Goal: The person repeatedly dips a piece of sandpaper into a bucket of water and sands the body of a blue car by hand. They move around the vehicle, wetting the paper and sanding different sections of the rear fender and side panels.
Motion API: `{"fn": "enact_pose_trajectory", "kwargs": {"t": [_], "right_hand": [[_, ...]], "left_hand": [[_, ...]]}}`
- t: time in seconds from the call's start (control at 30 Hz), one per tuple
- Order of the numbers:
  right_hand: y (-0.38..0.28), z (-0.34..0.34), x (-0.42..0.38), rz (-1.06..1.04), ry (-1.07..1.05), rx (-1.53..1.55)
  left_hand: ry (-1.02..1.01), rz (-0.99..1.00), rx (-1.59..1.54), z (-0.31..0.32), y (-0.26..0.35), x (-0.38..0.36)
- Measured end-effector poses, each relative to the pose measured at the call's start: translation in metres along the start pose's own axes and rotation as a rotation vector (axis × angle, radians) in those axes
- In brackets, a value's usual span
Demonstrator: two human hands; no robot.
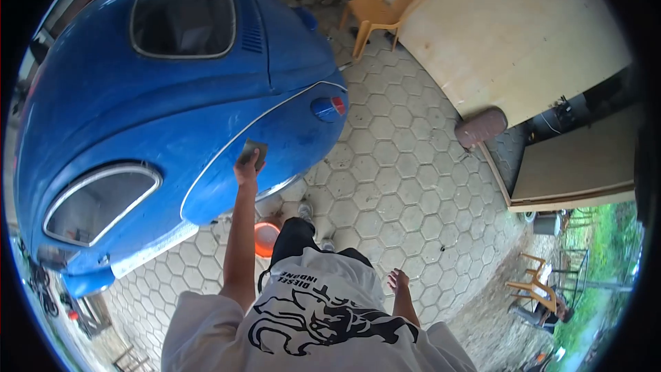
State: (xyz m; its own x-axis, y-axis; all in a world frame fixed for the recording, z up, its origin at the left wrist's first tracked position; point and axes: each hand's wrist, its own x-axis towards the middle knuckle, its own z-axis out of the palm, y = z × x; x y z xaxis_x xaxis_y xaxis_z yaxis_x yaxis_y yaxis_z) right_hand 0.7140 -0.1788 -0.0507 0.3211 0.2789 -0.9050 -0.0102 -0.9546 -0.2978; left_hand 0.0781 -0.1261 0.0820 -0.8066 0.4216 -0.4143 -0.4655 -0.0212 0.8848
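My left hand [246, 171] is stretched forward, its fingers closed on a dark grey-green rectangular piece of sandpaper [254, 152]. The sandpaper overlaps the rear fender of a rounded blue car [206, 114], near the pale trim [227, 143] that curves along the fender. The car's red tail light [338, 106] sits farther along the fender. My right hand [397, 280] hangs low beside my body with loosely bent fingers, and nothing shows in it. Near my feet stands an orange bucket [259, 249], with something pale inside.
Hexagonal paving [406, 186] covers the ground. An orange plastic chair [385, 10] stands by a large pale panel [509, 27]. A brown rounded object [482, 127] lies at the panel's lower edge. Far to the right, a person [540, 315] is near another chair [533, 286].
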Motion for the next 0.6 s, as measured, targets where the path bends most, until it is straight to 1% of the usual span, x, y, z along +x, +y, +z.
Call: {"fn": "enact_pose_trajectory", "kwargs": {"t": [0.03, 0.07, 0.1, 0.17, 0.2, 0.23, 0.3, 0.33, 0.37, 0.4, 0.47, 0.53, 0.57, 0.6], "right_hand": [[-0.003, 0.008, -0.003, -0.009, 0.024, 0.077], [-0.01, 0.018, -0.003, -0.095, 0.034, 0.051], [-0.027, 0.036, -0.023, -0.172, 0.07, 0.099], [-0.081, 0.088, -0.063, -0.296, 0.016, 0.009], [-0.108, 0.116, -0.076, -0.421, -0.087, -0.029], [-0.138, 0.15, -0.087, -0.498, -0.193, -0.063], [-0.198, 0.22, -0.151, -0.593, -0.378, -0.132], [-0.228, 0.254, -0.179, -0.56, -0.488, -0.148], [-0.248, 0.284, -0.198, -0.569, -0.62, -0.091], [-0.264, 0.311, -0.207, -0.577, -0.754, -0.035], [-0.289, 0.36, -0.2, -0.475, -0.966, 0.162], [-0.325, 0.394, -0.202, -0.317, -1.034, 0.206], [-0.341, 0.405, -0.204, -0.234, -1.066, 0.229], [-0.354, 0.411, -0.202, -0.25, -1.061, 0.194]], "left_hand": [[-0.033, -0.011, 0.009, 0.011, 0.0, 0.003], [-0.082, -0.032, 0.034, 0.021, 0.001, 0.005], [-0.128, -0.055, 0.055, 0.034, 0.001, 0.004], [-0.248, -0.111, 0.087, 0.066, 0.007, 0.007], [-0.321, -0.15, 0.107, 0.077, 0.013, 0.006], [-0.393, -0.19, 0.13, 0.086, 0.018, 0.006], [-0.552, -0.266, 0.231, 0.106, 0.023, 0.013], [-0.635, -0.299, 0.282, 0.119, 0.029, 0.019], [-0.716, -0.327, 0.334, 0.134, 0.038, 0.024], [-0.794, -0.356, 0.384, 0.149, 0.05, 0.028], [-0.906, -0.392, 0.472, 0.176, 0.061, 0.041], [-0.974, -0.409, 0.543, 0.202, 0.061, 0.057], [-0.973, -0.422, 0.561, 0.213, 0.057, 0.067], [-0.972, -0.436, 0.579, 0.225, 0.053, 0.078]]}}
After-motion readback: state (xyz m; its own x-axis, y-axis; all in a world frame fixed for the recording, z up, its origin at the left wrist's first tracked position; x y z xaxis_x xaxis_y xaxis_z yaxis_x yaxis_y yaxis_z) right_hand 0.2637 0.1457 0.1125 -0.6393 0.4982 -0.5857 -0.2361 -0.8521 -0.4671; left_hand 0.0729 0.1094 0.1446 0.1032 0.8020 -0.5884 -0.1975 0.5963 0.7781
